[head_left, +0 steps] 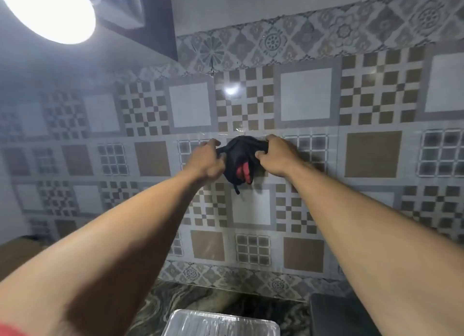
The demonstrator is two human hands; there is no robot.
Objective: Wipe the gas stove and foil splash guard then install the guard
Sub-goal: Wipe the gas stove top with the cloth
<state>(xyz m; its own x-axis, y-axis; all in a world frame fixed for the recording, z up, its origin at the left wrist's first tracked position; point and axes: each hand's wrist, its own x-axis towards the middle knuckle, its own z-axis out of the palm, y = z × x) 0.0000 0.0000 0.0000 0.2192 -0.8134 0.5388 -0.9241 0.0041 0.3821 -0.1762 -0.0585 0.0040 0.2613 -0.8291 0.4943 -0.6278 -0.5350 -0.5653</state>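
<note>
Both arms stretched up, a dark cloth bunched between the hands against the tiled wall.

The left hand (206,159) and right hand (276,157) are raised at full reach, forearms converging toward the centre, fingers curled tight on opposite ends of a black cloth (238,157) with a patch of red showing; it hangs at about 12 o'clock, close against the patterned wall tiles (371,154). Down at 6 o'clock a ribbed foil splash guard (221,323) lies on the marbled tabletop (200,298), with a dark stove (334,315) corner at 5 o'clock. A lamp (47,9) glares at 10 o'clock.
</note>
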